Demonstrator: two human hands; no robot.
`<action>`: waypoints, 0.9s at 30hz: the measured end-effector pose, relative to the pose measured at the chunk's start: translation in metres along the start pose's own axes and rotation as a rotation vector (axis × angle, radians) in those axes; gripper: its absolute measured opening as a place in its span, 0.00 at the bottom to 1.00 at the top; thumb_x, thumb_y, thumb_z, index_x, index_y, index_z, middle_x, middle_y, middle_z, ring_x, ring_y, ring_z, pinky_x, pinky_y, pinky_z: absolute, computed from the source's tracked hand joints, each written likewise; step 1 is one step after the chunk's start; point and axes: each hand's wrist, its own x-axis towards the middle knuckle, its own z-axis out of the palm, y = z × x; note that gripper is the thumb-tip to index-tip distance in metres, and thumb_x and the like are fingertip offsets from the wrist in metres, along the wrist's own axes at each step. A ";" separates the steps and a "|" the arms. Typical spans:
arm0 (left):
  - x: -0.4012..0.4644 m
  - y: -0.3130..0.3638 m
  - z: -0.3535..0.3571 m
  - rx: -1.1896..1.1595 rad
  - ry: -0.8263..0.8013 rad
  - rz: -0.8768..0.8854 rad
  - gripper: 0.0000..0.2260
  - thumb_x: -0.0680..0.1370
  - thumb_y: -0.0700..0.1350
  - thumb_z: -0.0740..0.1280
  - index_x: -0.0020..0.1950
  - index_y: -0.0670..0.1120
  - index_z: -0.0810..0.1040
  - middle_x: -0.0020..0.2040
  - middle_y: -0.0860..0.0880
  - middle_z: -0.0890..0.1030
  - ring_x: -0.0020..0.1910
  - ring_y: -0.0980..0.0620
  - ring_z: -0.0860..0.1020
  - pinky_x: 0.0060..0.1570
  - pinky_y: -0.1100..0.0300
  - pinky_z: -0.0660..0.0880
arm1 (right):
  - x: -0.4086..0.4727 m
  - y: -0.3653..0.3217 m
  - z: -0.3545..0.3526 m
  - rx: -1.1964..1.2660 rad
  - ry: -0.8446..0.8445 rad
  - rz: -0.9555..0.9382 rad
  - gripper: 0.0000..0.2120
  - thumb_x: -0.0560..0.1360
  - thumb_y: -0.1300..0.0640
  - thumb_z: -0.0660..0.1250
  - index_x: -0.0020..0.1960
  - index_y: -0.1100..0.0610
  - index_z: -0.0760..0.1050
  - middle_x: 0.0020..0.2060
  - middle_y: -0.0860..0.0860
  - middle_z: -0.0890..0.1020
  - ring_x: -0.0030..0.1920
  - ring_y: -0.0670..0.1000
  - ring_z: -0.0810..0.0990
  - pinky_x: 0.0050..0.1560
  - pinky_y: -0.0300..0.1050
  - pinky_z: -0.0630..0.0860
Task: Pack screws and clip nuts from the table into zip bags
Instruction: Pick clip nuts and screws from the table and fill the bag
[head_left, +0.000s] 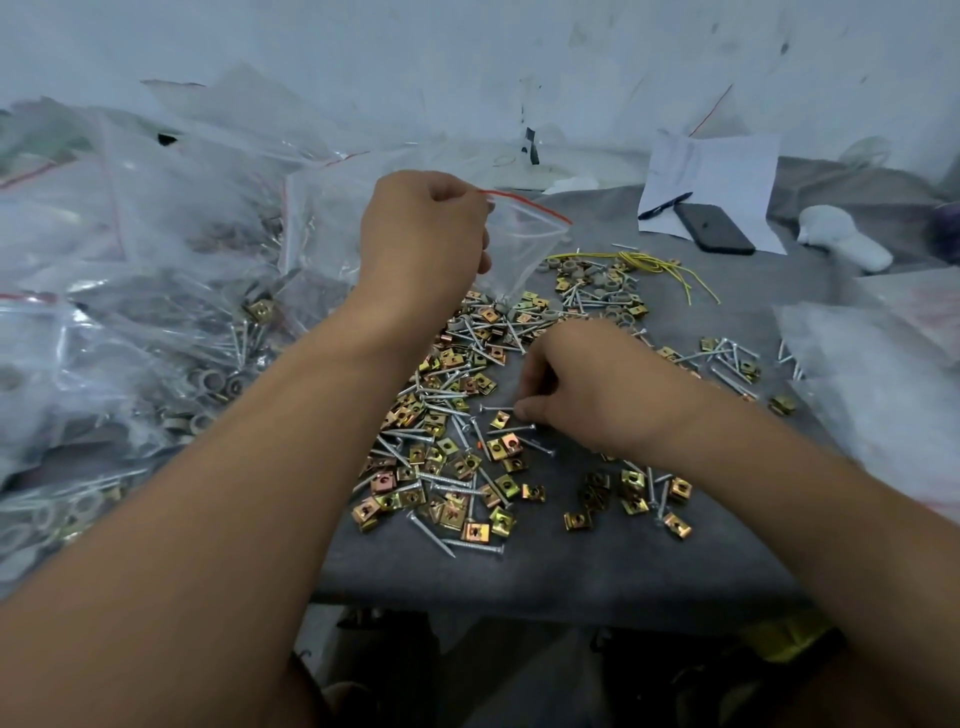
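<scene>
Nearest me, loose clip nuts and screws lie scattered over the grey table. Just beyond, my right hand is curled down onto the pile, fingertips pinched on a screw. Farther left, my left hand grips the red-edged mouth of a clear zip bag, hanging above the pile. Filled bags heap far left.

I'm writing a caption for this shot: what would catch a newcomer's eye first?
The scatter of brass clip nuts and silver screws across the grey table. Above it, the left hand pinches a red-edged zip bag while the right hand picks at a screw. Filled bags pile up on the left.
</scene>
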 end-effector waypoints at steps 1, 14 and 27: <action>0.000 0.000 0.000 0.003 -0.002 0.000 0.10 0.80 0.38 0.65 0.44 0.42 0.85 0.30 0.49 0.78 0.27 0.51 0.78 0.37 0.52 0.76 | 0.000 0.001 0.000 -0.010 -0.005 -0.012 0.07 0.77 0.48 0.74 0.46 0.51 0.85 0.43 0.48 0.85 0.50 0.52 0.82 0.56 0.52 0.79; -0.001 0.002 0.001 0.015 0.000 -0.009 0.09 0.80 0.38 0.66 0.45 0.43 0.85 0.30 0.48 0.78 0.28 0.50 0.78 0.38 0.53 0.77 | 0.005 -0.004 0.003 0.050 0.185 -0.131 0.09 0.79 0.46 0.71 0.52 0.51 0.84 0.53 0.50 0.77 0.56 0.53 0.76 0.57 0.49 0.73; -0.001 0.000 -0.002 0.030 -0.006 -0.002 0.10 0.80 0.38 0.66 0.45 0.44 0.86 0.29 0.50 0.79 0.28 0.50 0.79 0.37 0.53 0.76 | 0.005 -0.017 0.011 -0.217 0.041 -0.223 0.10 0.81 0.47 0.69 0.54 0.54 0.81 0.54 0.53 0.81 0.57 0.56 0.79 0.60 0.54 0.77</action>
